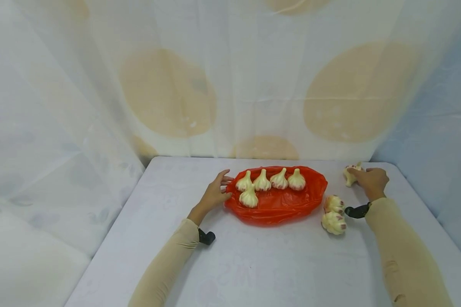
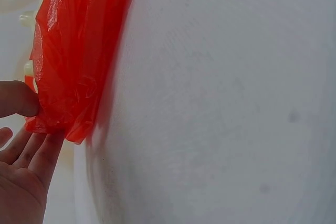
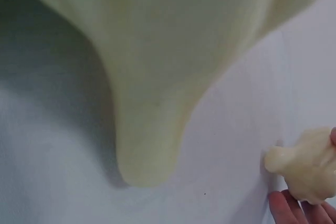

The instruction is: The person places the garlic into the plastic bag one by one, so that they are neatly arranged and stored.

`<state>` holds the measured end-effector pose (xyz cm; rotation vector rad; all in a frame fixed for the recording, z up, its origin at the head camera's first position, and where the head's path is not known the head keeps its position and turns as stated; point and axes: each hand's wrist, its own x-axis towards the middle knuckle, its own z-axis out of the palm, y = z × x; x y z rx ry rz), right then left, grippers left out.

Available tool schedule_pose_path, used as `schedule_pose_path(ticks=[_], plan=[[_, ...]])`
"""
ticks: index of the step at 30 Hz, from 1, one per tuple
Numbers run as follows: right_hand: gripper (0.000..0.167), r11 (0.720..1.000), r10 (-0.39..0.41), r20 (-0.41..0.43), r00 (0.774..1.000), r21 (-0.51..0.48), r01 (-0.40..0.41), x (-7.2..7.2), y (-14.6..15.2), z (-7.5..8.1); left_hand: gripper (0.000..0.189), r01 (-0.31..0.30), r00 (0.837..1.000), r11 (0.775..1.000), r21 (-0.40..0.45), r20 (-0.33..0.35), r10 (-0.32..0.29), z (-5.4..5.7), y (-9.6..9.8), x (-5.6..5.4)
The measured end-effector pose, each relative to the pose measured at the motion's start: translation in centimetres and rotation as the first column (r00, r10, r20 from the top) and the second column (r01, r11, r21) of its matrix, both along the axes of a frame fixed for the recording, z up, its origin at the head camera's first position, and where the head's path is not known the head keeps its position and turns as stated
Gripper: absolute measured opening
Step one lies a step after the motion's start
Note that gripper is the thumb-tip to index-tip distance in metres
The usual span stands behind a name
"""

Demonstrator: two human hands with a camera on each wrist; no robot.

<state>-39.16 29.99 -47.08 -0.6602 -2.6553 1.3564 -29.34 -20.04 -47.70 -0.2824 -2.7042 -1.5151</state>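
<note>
An opened red plastic bag (image 1: 280,217) lies on the table with several white garlic bulbs (image 1: 249,197) in it, most of them in a row along its far side. At the bag's left end, my left hand (image 1: 214,192) pinches the edge; in the left wrist view the thumb (image 2: 18,99) lies on one side of the red plastic and the fingers on the other. Toward the table's far right corner, my right hand (image 1: 373,181) grips a garlic bulb (image 1: 349,175). The right wrist view shows fingertips (image 3: 283,205) against this bulb (image 3: 310,166), partly cut off by the frame.
Two more garlic bulbs (image 1: 334,222) lie touching each other between the bag and my right wrist. One bulb (image 3: 157,77) looms large in the right wrist view. White curtains with tan circles (image 1: 169,94) hang behind the white table (image 1: 253,268) and along its sides.
</note>
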Motion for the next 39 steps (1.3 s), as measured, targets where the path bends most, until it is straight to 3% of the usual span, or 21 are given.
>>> schedule_pose_path(ticks=[8, 18, 23, 29, 36, 39], plan=[[0.084, 0.998, -0.020, -0.108, 0.994, -0.060, 0.013, -0.1, -0.2, 0.6, 0.079, 0.001, 1.000, 1.000, 0.004, -0.001, -0.001, 0.1, -0.1, 0.0], [0.075, 1.000, 0.001, -0.230, 0.973, 0.003, 0.000, 0.0, -0.8, 2.4, 0.079, 0.013, 1.000, 1.000, 0.004, -0.015, -0.013, 0.0, -0.1, 0.0], [0.067, 0.996, 0.032, -0.305, 0.952, -0.066, -0.054, 0.0, -1.5, 3.6, 0.079, 0.016, 1.000, 1.000, 0.007, -0.020, -0.016, -0.1, -0.2, -0.1], [0.063, 0.980, 0.052, -0.419, 0.906, -0.152, -0.127, -0.1, -2.6, 4.9, 0.080, 0.007, 1.000, 1.000, 0.005, -0.009, -0.007, -0.2, -0.1, -0.2], [0.071, 0.984, 0.115, -0.431, 0.895, -0.073, -0.162, 0.3, -4.3, 6.8, 0.080, -0.001, 1.000, 1.000, 0.000, 0.001, 0.001, -0.2, 0.0, -0.2], [0.065, 0.976, 0.152, -0.469, 0.870, -0.068, -0.207, 0.5, -5.2, 7.5, 0.080, 0.000, 1.000, 1.000, -0.001, 0.003, 0.000, -0.1, 0.1, -0.2]])
